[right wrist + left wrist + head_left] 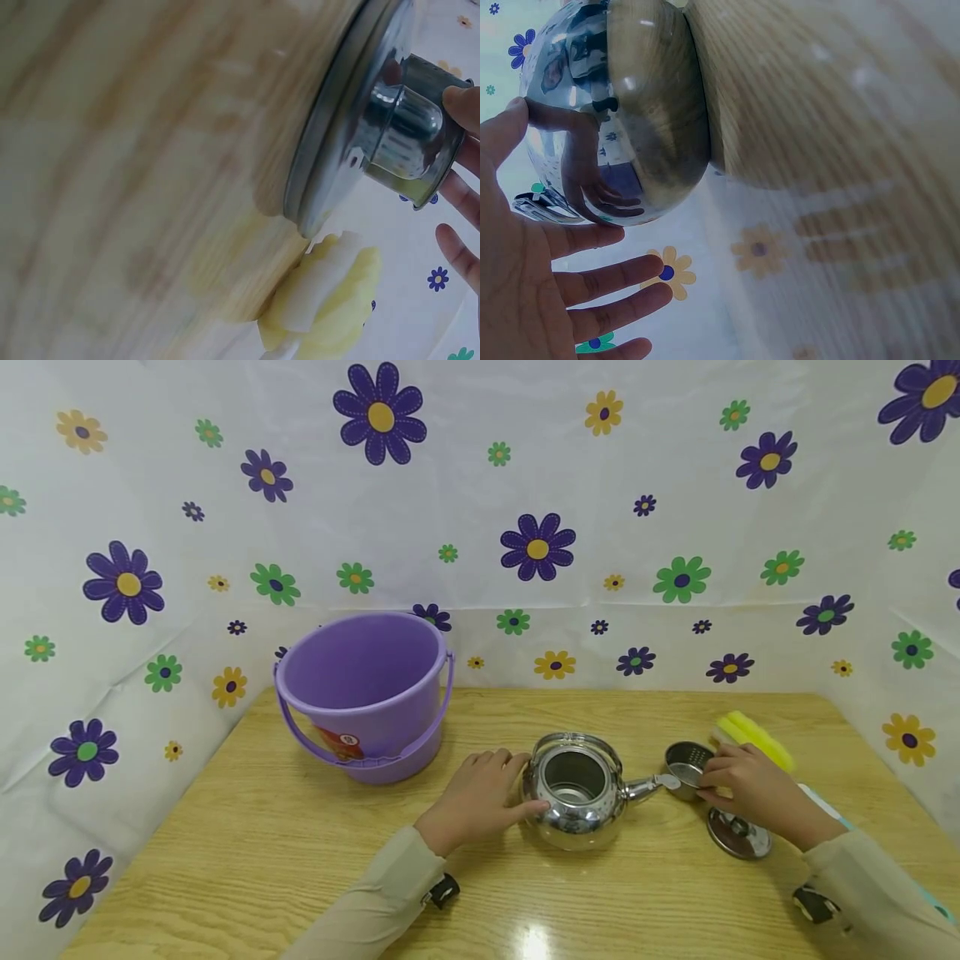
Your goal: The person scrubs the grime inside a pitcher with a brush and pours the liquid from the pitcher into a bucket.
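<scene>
A shiny steel kettle (577, 827) stands lidless on the table, its spout pointing right and its hoop handle around the opening. My left hand (480, 797) rests at its left side. Thumb and index touch the round body, while the other fingers stretch out straight and spread in the left wrist view. To the right, my right hand (757, 793) pinches the rim of a small perforated steel strainer cup (686, 764), thumb on the near side and fingers behind it. The kettle lid (733, 842), with its knob (409, 127) up, lies under that hand.
A purple bucket (390, 727) with its handle down stands at the back left. Behind the right hand lies a yellow sponge-like item (753, 737). A light-blue and white thing (821, 802) shows partly beside the right forearm. Flowered cloth (465, 493) hangs behind the wooden table (285, 852).
</scene>
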`<state>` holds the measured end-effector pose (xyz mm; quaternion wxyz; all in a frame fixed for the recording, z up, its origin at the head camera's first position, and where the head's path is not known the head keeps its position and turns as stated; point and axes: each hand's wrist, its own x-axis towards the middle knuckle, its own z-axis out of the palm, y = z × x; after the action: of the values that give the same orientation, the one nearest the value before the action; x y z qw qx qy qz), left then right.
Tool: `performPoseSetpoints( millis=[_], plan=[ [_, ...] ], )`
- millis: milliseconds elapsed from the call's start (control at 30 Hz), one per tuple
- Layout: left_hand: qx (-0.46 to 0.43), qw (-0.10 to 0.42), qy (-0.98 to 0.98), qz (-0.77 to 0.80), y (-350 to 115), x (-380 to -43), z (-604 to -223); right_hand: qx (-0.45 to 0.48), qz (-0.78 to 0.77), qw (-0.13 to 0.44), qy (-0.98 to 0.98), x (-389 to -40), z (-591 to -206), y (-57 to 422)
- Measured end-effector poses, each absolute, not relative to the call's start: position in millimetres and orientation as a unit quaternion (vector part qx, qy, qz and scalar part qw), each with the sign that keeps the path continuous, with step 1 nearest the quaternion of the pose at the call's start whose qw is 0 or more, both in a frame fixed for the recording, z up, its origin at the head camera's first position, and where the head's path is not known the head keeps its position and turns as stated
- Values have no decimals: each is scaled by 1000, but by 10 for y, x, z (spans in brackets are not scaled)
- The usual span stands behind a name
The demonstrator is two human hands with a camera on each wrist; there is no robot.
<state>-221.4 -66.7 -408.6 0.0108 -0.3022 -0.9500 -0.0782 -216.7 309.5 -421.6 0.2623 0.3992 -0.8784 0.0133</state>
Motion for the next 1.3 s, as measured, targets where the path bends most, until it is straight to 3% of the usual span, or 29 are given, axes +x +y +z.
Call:
performPoseSetpoints(
  millis=[667,1033,1300],
  plan=[
    [-301,19,-950,-75,-663,-2201,-4069,340,25,201,-918,-2117,-4144,3061],
    [-302,16,-950,-73,-659,-2178,-4048,329,36,230,-915,-2050,-3944,3025],
    [-301,15,-950,-76,-659,-2187,-4055,276,56,238,-930,-2016,-3772,3254]
  ],
)
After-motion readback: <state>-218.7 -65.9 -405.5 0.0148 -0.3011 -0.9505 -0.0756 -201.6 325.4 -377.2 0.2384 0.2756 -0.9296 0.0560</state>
